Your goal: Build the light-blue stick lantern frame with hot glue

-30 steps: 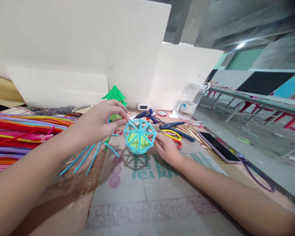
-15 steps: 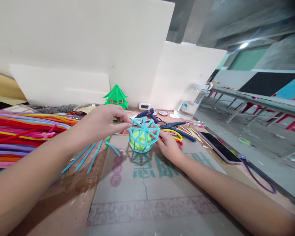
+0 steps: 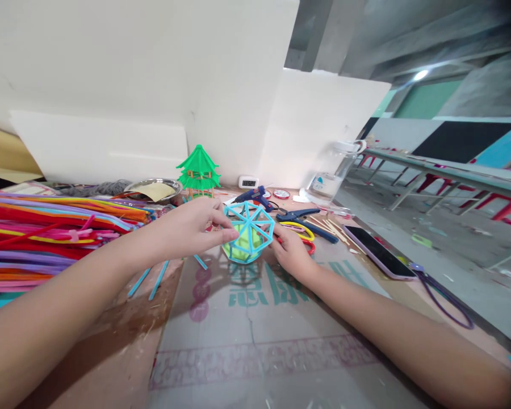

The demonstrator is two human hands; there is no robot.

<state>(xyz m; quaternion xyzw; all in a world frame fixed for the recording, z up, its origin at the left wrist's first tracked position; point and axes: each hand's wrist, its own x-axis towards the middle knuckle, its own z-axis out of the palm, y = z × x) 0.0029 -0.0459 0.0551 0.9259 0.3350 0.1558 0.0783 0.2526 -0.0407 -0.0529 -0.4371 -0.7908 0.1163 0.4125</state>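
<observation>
A small cage of light-blue pipe cleaners [image 3: 249, 232] with a pale green ball inside sits just above the printed cardboard sheet [image 3: 255, 329]. My left hand [image 3: 193, 227] pinches its left rim with thumb and fingers. On the other side, my right hand [image 3: 292, 250] grips the cage's right edge, fingers curled against it. Several loose blue pipe-cleaner pieces [image 3: 153, 278] lie on the table under my left forearm.
A big pile of coloured pipe cleaners [image 3: 46, 233] fills the left. Behind stand a green pagoda model [image 3: 198, 170], a metal dish [image 3: 153, 187], a blue glue gun [image 3: 253, 197], pliers [image 3: 302, 217] and a plastic jar [image 3: 332, 173]. A phone [image 3: 378, 253] lies at right.
My left hand has slid lower along the cage's left side, and the cage has tilted slightly. The view shifted a little; my right hand stays on the right edge.
</observation>
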